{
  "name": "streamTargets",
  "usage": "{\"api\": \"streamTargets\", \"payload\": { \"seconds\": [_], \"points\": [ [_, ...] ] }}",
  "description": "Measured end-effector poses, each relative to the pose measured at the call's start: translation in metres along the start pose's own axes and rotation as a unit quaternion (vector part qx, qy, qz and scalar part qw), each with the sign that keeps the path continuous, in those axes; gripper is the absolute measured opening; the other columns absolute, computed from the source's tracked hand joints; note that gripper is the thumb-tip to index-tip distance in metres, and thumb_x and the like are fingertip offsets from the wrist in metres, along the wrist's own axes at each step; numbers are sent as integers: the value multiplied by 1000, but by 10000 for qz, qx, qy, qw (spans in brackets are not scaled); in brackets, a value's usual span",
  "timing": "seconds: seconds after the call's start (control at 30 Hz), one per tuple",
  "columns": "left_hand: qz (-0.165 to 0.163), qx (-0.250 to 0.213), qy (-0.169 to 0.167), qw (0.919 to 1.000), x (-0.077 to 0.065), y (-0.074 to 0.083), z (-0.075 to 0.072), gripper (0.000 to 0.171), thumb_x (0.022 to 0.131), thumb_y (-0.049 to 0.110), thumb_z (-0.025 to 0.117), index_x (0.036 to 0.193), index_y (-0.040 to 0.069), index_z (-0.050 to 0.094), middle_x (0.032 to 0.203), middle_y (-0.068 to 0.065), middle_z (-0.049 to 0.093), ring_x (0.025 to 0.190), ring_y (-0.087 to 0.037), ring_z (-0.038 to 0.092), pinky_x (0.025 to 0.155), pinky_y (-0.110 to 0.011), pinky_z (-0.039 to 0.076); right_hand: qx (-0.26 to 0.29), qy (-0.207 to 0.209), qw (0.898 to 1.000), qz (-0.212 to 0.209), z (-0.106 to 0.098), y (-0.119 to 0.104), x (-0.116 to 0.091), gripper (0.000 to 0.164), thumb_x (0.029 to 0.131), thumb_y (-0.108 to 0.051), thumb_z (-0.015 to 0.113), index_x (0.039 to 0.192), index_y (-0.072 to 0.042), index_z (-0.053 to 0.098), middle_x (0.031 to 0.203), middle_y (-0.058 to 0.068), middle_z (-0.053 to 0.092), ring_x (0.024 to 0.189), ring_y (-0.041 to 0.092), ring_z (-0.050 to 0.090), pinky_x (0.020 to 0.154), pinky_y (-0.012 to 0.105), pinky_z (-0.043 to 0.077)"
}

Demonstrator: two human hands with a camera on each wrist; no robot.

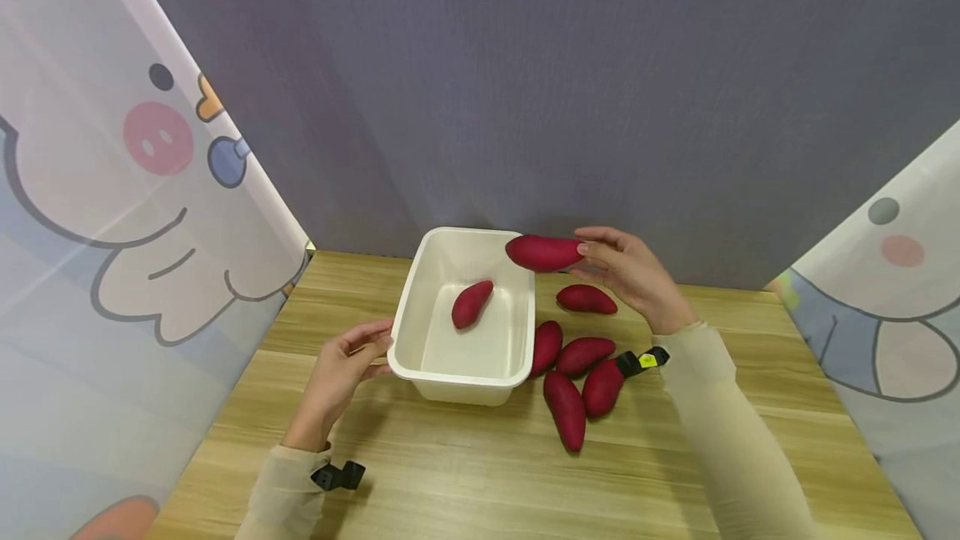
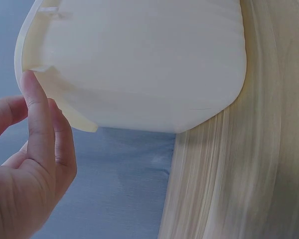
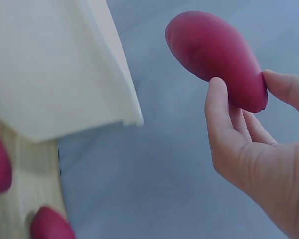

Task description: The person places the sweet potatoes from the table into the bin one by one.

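Note:
A purple-red sweet potato (image 1: 545, 252) is pinched near one end by my right hand (image 1: 626, 273), thumb on one side and fingers on the other. It hangs above the right rim of a white plastic basin (image 1: 463, 386). Inside the basin another sweet potato (image 1: 472, 304) lies on the bottom. My left hand (image 1: 337, 377) is at the basin's left side, its fingertips touching the rim. From the left wrist view, one fingertip (image 2: 29, 82) meets the rim's underside, and the thumb tip is hidden behind the fingers.
Several sweet potatoes (image 1: 565, 411) lie on the wooden table (image 1: 450, 473) right of the basin, one (image 1: 587, 299) farther back. A grey panel (image 1: 525, 90) stands behind the table. Cartoon-printed sheets (image 1: 90, 190) hang on both sides.

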State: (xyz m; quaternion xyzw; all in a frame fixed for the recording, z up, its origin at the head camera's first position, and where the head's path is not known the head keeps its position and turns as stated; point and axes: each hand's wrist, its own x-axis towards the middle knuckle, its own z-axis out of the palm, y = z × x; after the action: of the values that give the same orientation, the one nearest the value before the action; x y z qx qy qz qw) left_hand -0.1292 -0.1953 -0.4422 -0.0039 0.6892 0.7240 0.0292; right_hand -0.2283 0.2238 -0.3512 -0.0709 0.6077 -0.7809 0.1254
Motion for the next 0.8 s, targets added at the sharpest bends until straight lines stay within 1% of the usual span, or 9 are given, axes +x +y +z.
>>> {"api": "streamTargets", "payload": {
  "seconds": [0.07,0.17,0.33,0.43,0.57,0.67,0.8],
  "points": [
    [14,-11,-8,10000,-1,0,0,40,96,11,70,130,-8,60,116,-18,61,98,-24,67,79,-38,63,-102,10,9999,85,12,-3,9,36,98,-9,66,131,0,55,119,9,54,88,20,63,97,47,55],
    [20,-22,-31,10000,-1,0,1,40,96,11,70,130,-8,60,116,-18,61,98,-25,67,78,-38,63,-265,30,9995,163,30,-5,22,40,96,-9,68,132,0,54,115,9,56,85,21,61,97,47,55],
    [16,-30,-50,10000,-2,0,1,40,96,11,70,130,-8,60,117,-18,61,97,-24,67,78,-37,63,-486,74,9986,194,57,2,46,48,97,-7,65,139,7,47,106,10,55,77,20,58,92,44,58],
    [12,-32,-34,10000,-2,0,2,40,96,11,71,130,-8,60,117,-18,61,98,-24,67,78,-37,63,-522,129,9981,313,73,8,59,52,97,-5,64,142,10,42,111,12,54,81,22,60,89,43,60],
    [10,-34,-15,10000,-3,1,2,41,96,12,71,130,-7,60,117,-18,61,98,-24,67,77,-37,63,-576,241,9966,539,92,17,72,52,96,-4,65,142,9,44,120,15,54,90,26,63,85,40,62],
    [14,-29,-1,10000,-3,1,2,40,96,11,71,130,-8,60,118,-18,61,97,-23,67,78,-37,63,-592,265,9960,610,104,24,79,52,95,-3,66,140,10,45,118,16,56,96,33,62,82,38,62],
    [-6,-29,22,10000,-2,1,2,40,96,10,70,129,-8,61,118,-18,62,97,-23,67,78,-37,63,-570,287,9953,731,115,33,85,50,94,-3,68,138,9,47,113,14,58,104,41,58,81,37,63]
  ]
}}
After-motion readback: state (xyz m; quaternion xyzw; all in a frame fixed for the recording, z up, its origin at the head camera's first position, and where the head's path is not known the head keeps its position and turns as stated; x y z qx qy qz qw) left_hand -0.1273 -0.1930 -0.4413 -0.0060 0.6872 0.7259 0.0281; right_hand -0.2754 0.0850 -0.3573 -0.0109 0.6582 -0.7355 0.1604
